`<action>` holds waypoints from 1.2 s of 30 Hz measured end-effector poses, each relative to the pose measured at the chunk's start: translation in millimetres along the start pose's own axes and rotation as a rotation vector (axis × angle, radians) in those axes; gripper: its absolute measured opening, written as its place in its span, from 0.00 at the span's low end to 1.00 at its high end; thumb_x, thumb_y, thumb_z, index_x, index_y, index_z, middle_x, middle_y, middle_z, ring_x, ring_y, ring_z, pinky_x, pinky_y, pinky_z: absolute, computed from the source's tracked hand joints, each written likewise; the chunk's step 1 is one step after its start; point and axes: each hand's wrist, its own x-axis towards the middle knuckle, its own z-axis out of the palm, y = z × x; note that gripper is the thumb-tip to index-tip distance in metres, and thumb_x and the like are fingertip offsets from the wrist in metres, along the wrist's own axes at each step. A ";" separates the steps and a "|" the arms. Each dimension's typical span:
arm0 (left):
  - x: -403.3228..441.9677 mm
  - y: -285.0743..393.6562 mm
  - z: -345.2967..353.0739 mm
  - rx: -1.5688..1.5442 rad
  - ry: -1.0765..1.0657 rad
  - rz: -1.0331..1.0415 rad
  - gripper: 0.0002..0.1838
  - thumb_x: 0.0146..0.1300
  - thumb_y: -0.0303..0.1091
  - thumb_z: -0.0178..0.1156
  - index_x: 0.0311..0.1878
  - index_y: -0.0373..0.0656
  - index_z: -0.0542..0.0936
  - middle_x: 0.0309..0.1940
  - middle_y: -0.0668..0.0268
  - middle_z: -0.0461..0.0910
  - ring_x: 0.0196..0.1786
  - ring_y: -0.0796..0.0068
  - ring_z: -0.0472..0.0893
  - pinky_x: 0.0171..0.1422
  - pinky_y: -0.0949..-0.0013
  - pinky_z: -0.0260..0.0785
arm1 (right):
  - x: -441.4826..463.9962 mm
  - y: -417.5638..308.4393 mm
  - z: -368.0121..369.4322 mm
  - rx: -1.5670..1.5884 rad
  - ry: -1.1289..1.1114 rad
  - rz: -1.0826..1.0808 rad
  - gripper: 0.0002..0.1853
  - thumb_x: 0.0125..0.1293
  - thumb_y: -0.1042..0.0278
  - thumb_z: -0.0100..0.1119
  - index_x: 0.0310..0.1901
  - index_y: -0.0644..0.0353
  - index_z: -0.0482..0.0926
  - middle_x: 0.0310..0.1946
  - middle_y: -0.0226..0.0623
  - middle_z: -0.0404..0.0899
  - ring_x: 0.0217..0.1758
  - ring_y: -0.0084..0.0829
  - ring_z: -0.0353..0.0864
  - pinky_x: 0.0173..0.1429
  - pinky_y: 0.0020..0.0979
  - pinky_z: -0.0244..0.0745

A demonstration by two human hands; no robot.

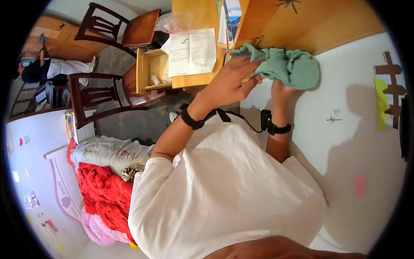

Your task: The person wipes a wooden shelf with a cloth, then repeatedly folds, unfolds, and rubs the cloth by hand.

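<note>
A bunched green cloth (pixel 304 69) is at the top right, against the side of a wooden piece of furniture and the white wall. My left hand (pixel 235 82) reaches in from the left, its fingers closed on the near part of the cloth and its thumb a little below them. Beneath the cloth, my right hand (pixel 282 91) grips it from below; most of its fingers are hidden behind the folds. Black bands circle both wrists.
A wooden desk (pixel 194 80) bears an open booklet (pixel 192 52) and a plastic bag (pixel 170 23), with its drawer (pixel 151 71) pulled out. Dark chairs (pixel 97 84) stand left. Another person (pixel 39 71) is at the far left. Red bedding (pixel 101 190) lies lower left.
</note>
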 end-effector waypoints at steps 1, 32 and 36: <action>0.8 -2.3 -3.0 0.007 0.011 -0.002 0.12 0.65 0.33 0.56 0.48 0.35 0.76 0.43 0.46 0.77 0.49 0.44 0.73 0.53 0.57 0.67 | 14.1 -13.9 11.0 0.115 0.078 -0.010 0.27 0.58 0.72 0.63 0.59 0.69 0.70 0.58 0.48 0.73 0.63 0.42 0.71 0.68 0.43 0.63; -148.2 -159.5 38.9 -0.064 -0.570 -0.492 0.20 0.65 0.35 0.53 0.57 0.37 0.66 0.42 0.43 0.77 0.47 0.39 0.76 0.50 0.51 0.69 | -148.7 88.4 41.1 -0.192 -0.969 0.647 0.20 0.58 0.70 0.60 0.53 0.63 0.76 0.51 0.53 0.77 0.56 0.52 0.74 0.58 0.43 0.71; -205.4 -180.7 8.1 0.000 -0.185 -0.433 0.19 0.67 0.36 0.52 0.56 0.37 0.65 0.41 0.42 0.77 0.48 0.38 0.76 0.49 0.52 0.69 | -187.4 97.1 103.6 -0.160 -1.097 0.319 0.22 0.57 0.66 0.63 0.54 0.62 0.76 0.55 0.55 0.72 0.59 0.55 0.70 0.63 0.43 0.66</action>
